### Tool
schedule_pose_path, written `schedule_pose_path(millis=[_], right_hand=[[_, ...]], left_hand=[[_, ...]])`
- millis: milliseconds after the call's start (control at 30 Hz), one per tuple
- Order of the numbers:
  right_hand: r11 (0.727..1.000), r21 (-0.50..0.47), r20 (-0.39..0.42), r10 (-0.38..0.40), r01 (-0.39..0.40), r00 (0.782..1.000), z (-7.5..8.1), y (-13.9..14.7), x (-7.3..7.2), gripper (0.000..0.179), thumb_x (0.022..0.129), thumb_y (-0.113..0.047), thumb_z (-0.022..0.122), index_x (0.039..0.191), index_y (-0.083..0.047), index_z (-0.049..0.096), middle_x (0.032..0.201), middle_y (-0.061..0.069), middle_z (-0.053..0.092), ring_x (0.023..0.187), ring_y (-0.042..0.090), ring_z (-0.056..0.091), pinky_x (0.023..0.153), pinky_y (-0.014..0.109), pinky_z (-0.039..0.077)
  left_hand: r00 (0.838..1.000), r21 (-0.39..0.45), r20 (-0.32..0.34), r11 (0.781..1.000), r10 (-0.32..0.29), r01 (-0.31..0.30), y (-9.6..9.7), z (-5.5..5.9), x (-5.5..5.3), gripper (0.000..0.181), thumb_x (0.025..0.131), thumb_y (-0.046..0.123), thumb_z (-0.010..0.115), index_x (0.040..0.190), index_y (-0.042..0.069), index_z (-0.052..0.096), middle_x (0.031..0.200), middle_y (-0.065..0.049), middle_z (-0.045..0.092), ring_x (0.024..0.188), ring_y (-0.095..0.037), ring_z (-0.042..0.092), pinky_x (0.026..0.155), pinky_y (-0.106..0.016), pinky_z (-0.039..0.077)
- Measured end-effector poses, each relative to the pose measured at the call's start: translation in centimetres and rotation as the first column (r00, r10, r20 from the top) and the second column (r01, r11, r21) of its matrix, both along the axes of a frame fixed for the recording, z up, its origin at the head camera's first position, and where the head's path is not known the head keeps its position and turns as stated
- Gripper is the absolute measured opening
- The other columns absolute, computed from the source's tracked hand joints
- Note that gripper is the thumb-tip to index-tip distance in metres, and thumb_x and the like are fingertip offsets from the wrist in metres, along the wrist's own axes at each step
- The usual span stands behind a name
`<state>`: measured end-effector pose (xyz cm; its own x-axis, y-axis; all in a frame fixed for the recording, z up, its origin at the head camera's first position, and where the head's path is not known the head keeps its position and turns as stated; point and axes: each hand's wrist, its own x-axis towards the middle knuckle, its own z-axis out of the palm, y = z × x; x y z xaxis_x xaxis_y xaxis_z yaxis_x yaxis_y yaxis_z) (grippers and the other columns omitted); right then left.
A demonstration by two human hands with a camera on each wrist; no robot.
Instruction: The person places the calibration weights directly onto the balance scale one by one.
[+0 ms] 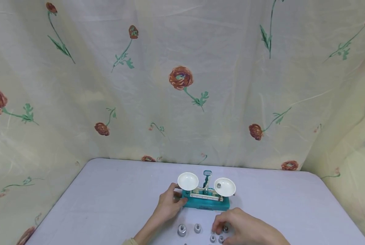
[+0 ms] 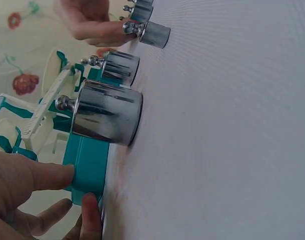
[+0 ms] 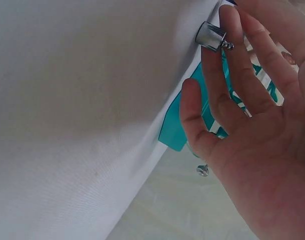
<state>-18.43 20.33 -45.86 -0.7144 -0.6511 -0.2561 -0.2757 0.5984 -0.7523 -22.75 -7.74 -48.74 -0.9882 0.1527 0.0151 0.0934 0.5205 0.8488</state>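
A teal balance scale (image 1: pixel 205 203) with two white pans stands on the table. My left hand (image 1: pixel 169 204) grips the left end of its base, thumb in front and fingers around the end. In the right pan (image 1: pixel 228 190) sits a small metal weight (image 1: pixel 219 185); the left pan (image 1: pixel 187 182) holds nothing. Over a cluster of small metal weights in front of the scale hangs my right hand (image 1: pixel 242 226), fingers loosely bent and spread. One small weight (image 3: pixel 211 36) stands by its fingertips in the right wrist view.
A large cylindrical weight (image 1: pixel 182 230) and a medium one (image 1: pixel 197 228) stand upright left of the right hand. The white-covered table (image 1: pixel 115 197) reaches back to a flower-patterned curtain (image 1: pixel 219 129), which also hangs along both sides.
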Motion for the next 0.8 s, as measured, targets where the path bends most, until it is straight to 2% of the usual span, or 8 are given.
schedule_pose_path(millis=[800], right_hand=[[0.999, 0.053, -0.075, 0.016, -0.012, 0.997, -0.13, -0.05, 0.07, 0.019, 0.089, -0.018, 0.087, 0.099, -0.033, 0.082, 0.094, -0.019, 0.076, 0.086, 0.0, 0.062, 0.082, 0.021, 0.055]], left_hand=[[1.0, 0.003, 0.008, 1.0, -0.002, 0.002, 0.02, 0.08, -0.01, 0.043, 0.098, 0.015, 0.078, 0.134, 0.005, 0.056, 0.117, -0.023, 0.073, 0.105, -0.036, 0.074, 0.09, -0.053, 0.064]])
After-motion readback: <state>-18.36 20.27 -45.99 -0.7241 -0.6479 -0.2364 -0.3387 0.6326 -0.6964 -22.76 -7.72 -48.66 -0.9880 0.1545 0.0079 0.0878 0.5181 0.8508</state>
